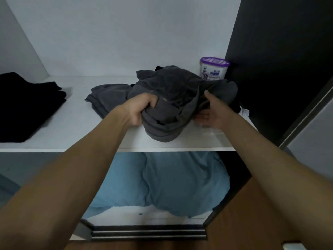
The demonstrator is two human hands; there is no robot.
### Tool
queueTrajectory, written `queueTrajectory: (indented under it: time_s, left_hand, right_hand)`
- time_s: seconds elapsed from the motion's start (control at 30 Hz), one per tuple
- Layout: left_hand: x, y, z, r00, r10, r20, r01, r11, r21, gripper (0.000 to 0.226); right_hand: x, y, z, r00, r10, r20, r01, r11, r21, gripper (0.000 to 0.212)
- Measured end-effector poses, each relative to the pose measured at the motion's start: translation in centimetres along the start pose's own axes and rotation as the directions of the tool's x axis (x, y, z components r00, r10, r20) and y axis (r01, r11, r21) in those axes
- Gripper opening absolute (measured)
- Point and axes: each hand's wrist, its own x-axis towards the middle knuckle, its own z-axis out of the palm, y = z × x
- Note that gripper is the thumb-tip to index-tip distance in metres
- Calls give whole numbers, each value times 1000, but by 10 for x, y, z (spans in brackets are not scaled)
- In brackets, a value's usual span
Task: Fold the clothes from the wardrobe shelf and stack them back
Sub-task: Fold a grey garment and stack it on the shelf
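Now the left hand is clenched on a bunched fold of the grey clothes. The right hand grasps the same heap, thumb on top, fingers underneath. The heap sits at the front edge of the shelf, toward its right end. Step looks like pulling unfolded clothes off to fold them; the next move calls for lifting with both hands, clear of the edge. Black clothes lie at the left end. A purple-lidded tub stands in the back right corner; its label has Chinese characters, too blurred to read.
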Motion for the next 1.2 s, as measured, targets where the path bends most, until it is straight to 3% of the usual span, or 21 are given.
queueTrajectory:
  time_s: [0.07,0.17,0.23,0.3,0.37,0.43,0.5,0.57,0.67,0.73,0.8,0.87,0.93,1.0,1.03,1.1,1.2]
  left_hand:
    - [-6,-5,-8,997,-26,66,22,997,71,32]
    - [-7,-4,-16,998,4,61,-9,997,80,37]
    - [-3,1,-23,999,13,41,-14,999,36,63]
    - [-3,9,-26,989,-17,148,12,999,35,75]
    - [-7,7,-22,950,-70,303,53,997,63,62]
    - [-11,-4,-11,958,-110,264,58,979,198,35]
    - [-15,-20,-6,994,-17,104,-12,963,268,15]
    - [-24,-35,-12,996,62,67,-76,973,220,22]
    - [-52,-47,-34,981,122,151,-155,961,230,33]
    - [-74,-55,-51,959,115,258,-189,940,284,37]
    - [-96,-61,-66,923,27,385,-175,918,355,37]
    - [-113,-66,-84,842,-135,522,-132,887,442,35]
    - [-126,-72,-102,759,-277,589,-101,844,527,35]
    - [-132,-80,-119,711,-368,599,-70,811,581,37]
    - [-133,-84,-125,720,-380,581,-55,803,594,38]
    - [-133,-90,-133,802,-337,493,17,838,546,42]
    - [-126,-92,-135,916,-195,350,103,959,264,33]
  right_hand:
    - [-1,-1,19,994,-83,-75,89,992,85,17]
    - [-17,4,42,974,-226,0,224,966,130,23]
    - [-41,10,50,943,-298,148,304,953,-20,24]
    - [-68,23,61,924,-252,287,327,910,-254,21]
    - [-90,47,74,920,-149,361,316,828,-464,16]
    - [-106,78,83,936,-67,346,253,812,-527,7]
    - [-117,110,81,958,-3,285,143,871,-470,18]
    - [-125,131,72,973,67,222,28,916,-401,27]
    - [-128,133,60,986,101,133,-58,954,-296,28]
    - [-124,122,63,994,87,67,-76,985,-155,40]
    - [-119,111,76,997,60,44,-59,998,-32,56]
    - [-116,107,97,998,15,64,-19,998,62,59]
    - [-115,114,121,997,-60,41,52,984,168,49]
    - [-120,125,137,987,-131,-89,149,961,235,37]
    - [-125,130,142,975,-175,-137,202,955,218,34]
    - [-135,139,146,962,-251,-110,263,957,125,31]
    - [-154,155,145,952,-305,38,307,948,-88,31]
